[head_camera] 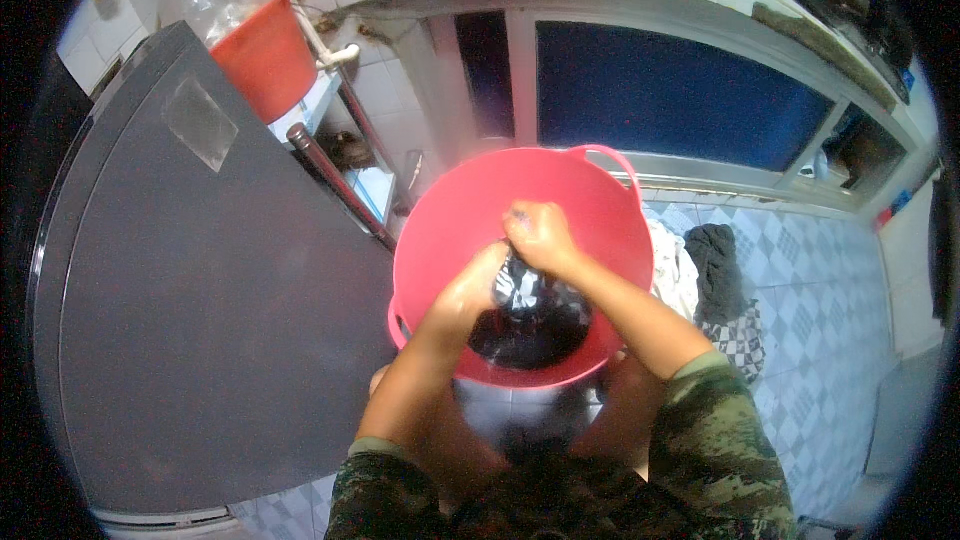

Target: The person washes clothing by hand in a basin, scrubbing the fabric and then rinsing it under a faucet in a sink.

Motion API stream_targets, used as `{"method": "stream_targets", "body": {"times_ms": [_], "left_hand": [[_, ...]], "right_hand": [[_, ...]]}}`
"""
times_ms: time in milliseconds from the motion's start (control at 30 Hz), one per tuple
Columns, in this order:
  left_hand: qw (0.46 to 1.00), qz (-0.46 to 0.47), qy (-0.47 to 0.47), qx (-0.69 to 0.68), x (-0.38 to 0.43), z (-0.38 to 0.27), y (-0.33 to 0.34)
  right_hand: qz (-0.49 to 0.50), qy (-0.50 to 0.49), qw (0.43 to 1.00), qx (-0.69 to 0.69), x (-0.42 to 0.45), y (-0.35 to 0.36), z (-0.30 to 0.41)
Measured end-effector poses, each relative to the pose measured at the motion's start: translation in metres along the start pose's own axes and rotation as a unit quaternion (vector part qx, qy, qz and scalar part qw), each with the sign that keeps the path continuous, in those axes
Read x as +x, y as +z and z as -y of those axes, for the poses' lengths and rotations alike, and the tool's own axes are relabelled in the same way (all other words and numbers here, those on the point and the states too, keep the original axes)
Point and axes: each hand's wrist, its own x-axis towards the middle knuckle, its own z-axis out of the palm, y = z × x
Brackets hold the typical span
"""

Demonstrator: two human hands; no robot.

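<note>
A round pink plastic tub (442, 202) with side handles stands before me, holding dark water (525, 341). Both my hands are inside its rim, wet and close together above the water. My right hand (541, 236) is closed in a fist around part of a wet dark cloth (517, 281). Just lower and to the left, my left hand (484, 274) grips the same cloth, its fingers largely hidden behind the fabric and wrist. The cloth hangs down towards the water; its lower end cannot be told apart from the dark surface.
White cloth (673, 270), a dark grey cloth (712, 270) and a checkered cloth (739, 337) lie on the blue tiled floor (810, 330) right of the tub. A large grey appliance (225, 300) stands at left. Behind it, an orange bucket (266, 56) sits on a shelf. Glazed cabinet doors (675, 97) stand beyond.
</note>
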Motion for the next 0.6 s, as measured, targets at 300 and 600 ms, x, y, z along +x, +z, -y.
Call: {"method": "stream_targets", "body": {"times_ms": [300, 600], "left_hand": [[0.97, -0.139, -0.031, 0.195, -0.018, -0.029, 0.05], [0.982, -0.071, 0.118, 0.131, -0.031, -0.052, 0.042]], "right_hand": [[0.095, 0.012, 0.986, 0.137, 0.013, -0.014, -0.017], [0.382, 0.169, 0.88, 0.228, 0.004, -0.033, -0.032]]}}
